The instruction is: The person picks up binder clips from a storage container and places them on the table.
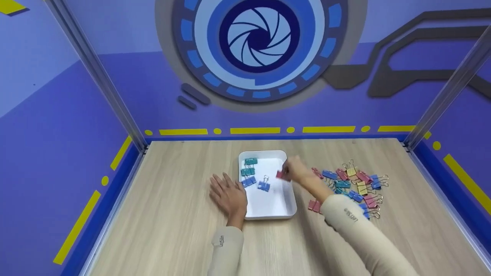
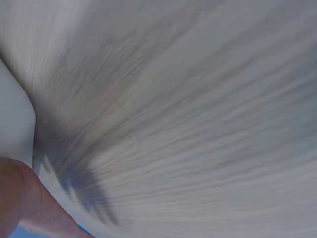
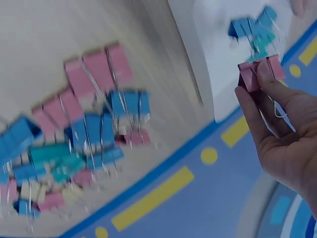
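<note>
My right hand (image 1: 298, 170) pinches a pink binder clip (image 3: 248, 78) between thumb and fingers, over the right side of a white tray (image 1: 268, 207). Its wire handles point back toward the palm in the right wrist view. Inside the tray, two green binder clips (image 1: 247, 172) and a blue binder clip (image 1: 249, 181) line the left side. Another blue binder clip (image 1: 264, 186) lies nearer the middle. My left hand (image 1: 230, 196) rests on the table with fingers spread, its thumb side against the tray's left wall.
A loose pile of pink, blue, green and yellow binder clips (image 1: 356, 196) lies on the wooden table (image 1: 172, 230) to the right of the tray, partly covered by my right sleeve (image 1: 356, 226). Purple-blue panels (image 1: 126, 96) enclose the table at the back and sides.
</note>
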Tool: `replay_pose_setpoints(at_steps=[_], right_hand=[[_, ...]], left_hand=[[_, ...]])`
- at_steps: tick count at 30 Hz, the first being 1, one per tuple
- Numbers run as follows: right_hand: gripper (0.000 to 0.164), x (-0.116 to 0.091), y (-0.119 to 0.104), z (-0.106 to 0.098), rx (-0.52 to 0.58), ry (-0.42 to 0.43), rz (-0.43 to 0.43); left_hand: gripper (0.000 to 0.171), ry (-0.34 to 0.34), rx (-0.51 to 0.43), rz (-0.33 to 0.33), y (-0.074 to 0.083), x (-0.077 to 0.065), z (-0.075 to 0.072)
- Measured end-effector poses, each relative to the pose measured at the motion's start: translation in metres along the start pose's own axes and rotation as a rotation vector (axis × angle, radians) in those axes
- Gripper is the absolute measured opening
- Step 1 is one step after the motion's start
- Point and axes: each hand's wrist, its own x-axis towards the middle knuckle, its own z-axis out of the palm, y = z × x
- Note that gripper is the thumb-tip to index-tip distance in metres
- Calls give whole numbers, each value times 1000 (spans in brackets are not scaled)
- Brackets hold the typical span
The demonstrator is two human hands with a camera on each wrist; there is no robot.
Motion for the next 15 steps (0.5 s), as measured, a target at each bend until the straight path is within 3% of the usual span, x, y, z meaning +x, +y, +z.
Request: replay_pose_setpoints(at_steps=[5, 8, 15], right_hand=[[14, 3, 22, -38, 13, 87, 64], [16, -3, 37, -54, -44, 97, 155], [14, -26, 77, -55, -156, 64, 312]], left_hand=[[62, 13, 20, 2, -4, 1, 1], [62, 19, 25, -1, -4, 1, 1], [63, 23, 36, 1, 0, 1, 3]])
